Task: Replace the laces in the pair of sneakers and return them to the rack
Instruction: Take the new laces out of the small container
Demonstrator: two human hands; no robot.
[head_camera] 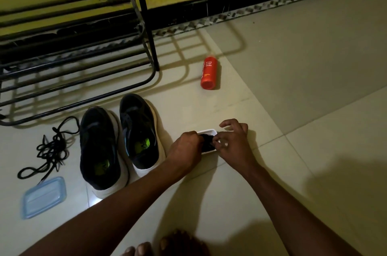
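Toes (pixel 144 249), left hand (pixel 186 146) and right hand (pixel 232 142) pinching black laces (pixel 208 143) in tray (pixel 207 130) — red bottle (pixel 208 73), "FOAM BODY WASH"

Sneakers (pixel 120 144) between laces (pixel 49 149) and container (pixel 208 131)

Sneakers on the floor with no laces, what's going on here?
A person is working on the floor by a black shoe rack. Their left hand holds a small white container while the right hand pinches the dark laces inside it. The two sneakers stand side by side, unlaced, with loose black laces and a blue lid to their left. A red bottle lies nearby.
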